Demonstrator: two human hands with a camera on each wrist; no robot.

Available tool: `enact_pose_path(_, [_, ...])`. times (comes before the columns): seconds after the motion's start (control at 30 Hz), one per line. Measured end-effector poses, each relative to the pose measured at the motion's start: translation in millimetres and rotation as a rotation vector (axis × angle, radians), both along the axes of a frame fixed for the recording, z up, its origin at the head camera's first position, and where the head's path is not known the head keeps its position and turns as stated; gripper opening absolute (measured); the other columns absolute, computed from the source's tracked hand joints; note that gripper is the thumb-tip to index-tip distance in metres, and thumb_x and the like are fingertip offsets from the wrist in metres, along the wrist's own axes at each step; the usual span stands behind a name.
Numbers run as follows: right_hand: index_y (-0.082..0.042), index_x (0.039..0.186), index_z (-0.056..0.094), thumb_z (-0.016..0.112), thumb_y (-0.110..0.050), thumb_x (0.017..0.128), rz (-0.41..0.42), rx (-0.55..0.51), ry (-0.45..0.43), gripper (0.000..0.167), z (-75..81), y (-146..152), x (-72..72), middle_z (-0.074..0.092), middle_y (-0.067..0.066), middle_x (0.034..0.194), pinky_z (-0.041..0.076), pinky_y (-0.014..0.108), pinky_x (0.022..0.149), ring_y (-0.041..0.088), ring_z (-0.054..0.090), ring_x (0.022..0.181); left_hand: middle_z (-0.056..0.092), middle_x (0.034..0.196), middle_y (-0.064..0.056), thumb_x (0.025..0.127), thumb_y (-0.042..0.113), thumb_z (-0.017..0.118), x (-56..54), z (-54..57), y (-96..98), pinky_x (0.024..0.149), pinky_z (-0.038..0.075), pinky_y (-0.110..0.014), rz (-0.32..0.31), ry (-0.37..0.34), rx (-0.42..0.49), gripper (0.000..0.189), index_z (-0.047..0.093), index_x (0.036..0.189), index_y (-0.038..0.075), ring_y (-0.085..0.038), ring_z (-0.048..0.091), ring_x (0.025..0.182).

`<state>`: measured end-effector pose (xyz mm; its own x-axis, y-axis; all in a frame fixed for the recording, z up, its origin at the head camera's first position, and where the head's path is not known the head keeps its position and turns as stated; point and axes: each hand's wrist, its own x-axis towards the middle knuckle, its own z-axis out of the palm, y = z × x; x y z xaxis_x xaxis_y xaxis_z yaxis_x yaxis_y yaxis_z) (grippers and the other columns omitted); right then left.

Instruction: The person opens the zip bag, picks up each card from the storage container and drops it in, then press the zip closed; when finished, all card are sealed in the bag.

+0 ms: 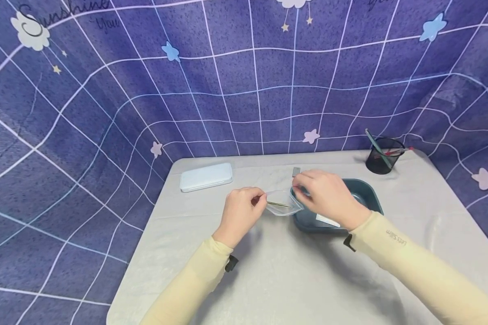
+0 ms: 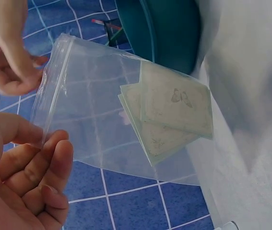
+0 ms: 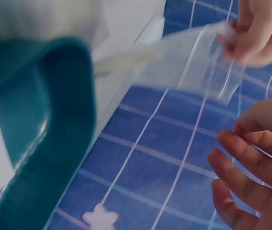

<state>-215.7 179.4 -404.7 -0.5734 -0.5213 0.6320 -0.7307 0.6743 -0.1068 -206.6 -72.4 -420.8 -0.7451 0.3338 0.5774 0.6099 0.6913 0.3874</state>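
Head view, bag: I had the clear zip bag (image 1: 284, 211) above the counter (image 1: 264, 280), beside the left end of the green basin (image 1: 365, 190).
Head view, hands: my left hand (image 1: 241, 212) pinched one end of the bag; my right hand (image 1: 327, 195) was apart from it, over the basin, its fingers bent toward the thumb.
Head view, counter: a pale blue case (image 1: 206, 177) lay at the far left, a small grey piece (image 1: 296, 171) beyond my right fingertips, and a black mesh cup (image 1: 378, 163) with pens stood at the far right; a white piece (image 1: 327, 220) lay in the basin.
Left wrist view, cards: square cards (image 2: 176, 100), the top one printed with a butterfly, sat overlapping inside the bag.
Left wrist view, grip: my left thumb and forefinger clamped the bag's zip edge; my right fingers were close to that edge.
Right wrist view, right hand: its fingers were loosely curled; I cannot tell whether they held anything.
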Motion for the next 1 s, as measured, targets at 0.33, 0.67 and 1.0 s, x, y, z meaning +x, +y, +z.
enact_pose_path(0.33, [-0.012, 0.089, 0.072, 0.073, -0.008, 0.086, -0.206, 0.108, -0.277, 0.005, -24.8, 50, -34.2, 0.069, 0.000, 0.084, 0.055, 0.048, 0.065, 0.023, 0.066, 0.074, 0.073, 0.077, 0.004, 0.089, 0.010, 0.071, 0.5, -1.4, -2.2, 0.066, 0.053, -0.029, 0.002, -0.008, -0.007, 0.011, 0.079, 0.083, 0.012, -0.008, 0.064, 0.066])
enact_pose_path(0.67, [-0.015, 0.073, 0.067, 0.073, -0.004, 0.082, -0.279, 0.232, -0.392, 0.015, -63.9, 85, -51.9, 0.065, 0.001, 0.073, 0.052, 0.054, 0.058, 0.027, 0.063, 0.064, 0.074, 0.078, 0.004, 0.090, 0.012, 0.071, 0.8, -1.6, -1.5, 0.067, 0.054, -0.029, 0.007, -0.001, -0.009, 0.011, 0.080, 0.083, 0.013, -0.008, 0.065, 0.067])
enact_pose_path(1.0, [-0.013, 0.067, 0.058, 0.084, -0.024, 0.086, -0.320, 0.340, -0.589, 0.033, -86.6, 92, -49.9, 0.059, 0.001, 0.068, 0.053, 0.051, 0.063, 0.023, 0.058, 0.063, 0.073, 0.077, 0.004, 0.090, 0.011, 0.069, -1.4, -2.7, -2.3, 0.065, 0.053, -0.029, 0.000, -0.002, -0.015, 0.012, 0.078, 0.082, 0.013, -0.009, 0.064, 0.066])
